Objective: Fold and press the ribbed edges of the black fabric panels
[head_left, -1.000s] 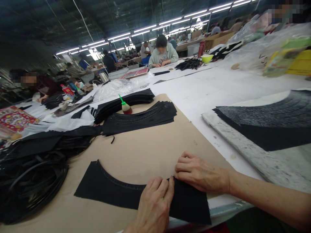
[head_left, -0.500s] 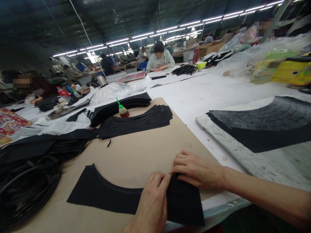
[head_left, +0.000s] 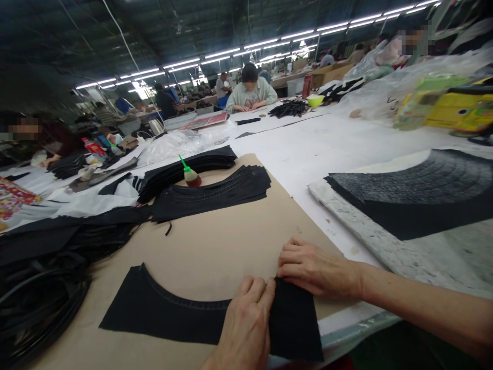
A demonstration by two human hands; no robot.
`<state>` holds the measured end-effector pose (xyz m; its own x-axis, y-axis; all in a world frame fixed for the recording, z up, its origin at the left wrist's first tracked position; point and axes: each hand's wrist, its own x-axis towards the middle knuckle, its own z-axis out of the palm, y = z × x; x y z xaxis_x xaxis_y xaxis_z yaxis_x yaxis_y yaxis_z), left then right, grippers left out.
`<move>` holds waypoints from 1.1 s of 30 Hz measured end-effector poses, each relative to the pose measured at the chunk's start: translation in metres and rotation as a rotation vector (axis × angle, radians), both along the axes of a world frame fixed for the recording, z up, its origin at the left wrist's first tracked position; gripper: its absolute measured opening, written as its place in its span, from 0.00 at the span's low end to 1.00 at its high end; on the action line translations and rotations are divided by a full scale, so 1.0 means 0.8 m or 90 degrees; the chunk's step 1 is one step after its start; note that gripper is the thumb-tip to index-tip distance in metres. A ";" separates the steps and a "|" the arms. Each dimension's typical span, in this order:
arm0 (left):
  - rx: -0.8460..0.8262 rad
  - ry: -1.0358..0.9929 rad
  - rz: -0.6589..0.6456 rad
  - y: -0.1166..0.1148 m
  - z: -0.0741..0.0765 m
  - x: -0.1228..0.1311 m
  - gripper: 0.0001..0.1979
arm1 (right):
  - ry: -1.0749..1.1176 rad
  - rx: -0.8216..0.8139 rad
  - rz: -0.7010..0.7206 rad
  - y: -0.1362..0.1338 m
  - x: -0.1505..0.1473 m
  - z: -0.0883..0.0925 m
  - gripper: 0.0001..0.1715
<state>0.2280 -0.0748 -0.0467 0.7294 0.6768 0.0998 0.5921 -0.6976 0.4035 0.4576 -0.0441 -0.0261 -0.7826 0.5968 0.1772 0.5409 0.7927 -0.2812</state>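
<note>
A black fabric piece (head_left: 169, 316) with a deep concave curve lies flat on brown paper, close to the table's front edge. Along its curved edge runs a narrow folded or stitched band. My left hand (head_left: 248, 313) rests over the middle of the piece, its closed fingertips on the curved edge. Just to the right, my right hand (head_left: 308, 267) has its fingers curled and pressed together on the same edge, near the right end. The fingertips of both hands nearly meet, and they hide that stretch of the edge.
Stacked black pieces (head_left: 211, 192) lie farther back beside a green-tipped glue bottle (head_left: 190, 174). Coiled black strips (head_left: 42, 303) fill the left side. Greyish-marked black pieces (head_left: 416, 190) lie on a pale speckled board (head_left: 358, 231) to the right. A co-worker (head_left: 252, 92) sits across the table.
Both hands have shifted slightly to the right along the curved edge, fingers still closed on it. The whole view has moved a little, and the fabric piece lies much as before.
</note>
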 end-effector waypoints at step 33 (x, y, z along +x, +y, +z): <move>0.177 0.115 -0.046 0.005 -0.010 0.022 0.32 | 0.018 0.003 -0.018 -0.012 0.026 -0.004 0.22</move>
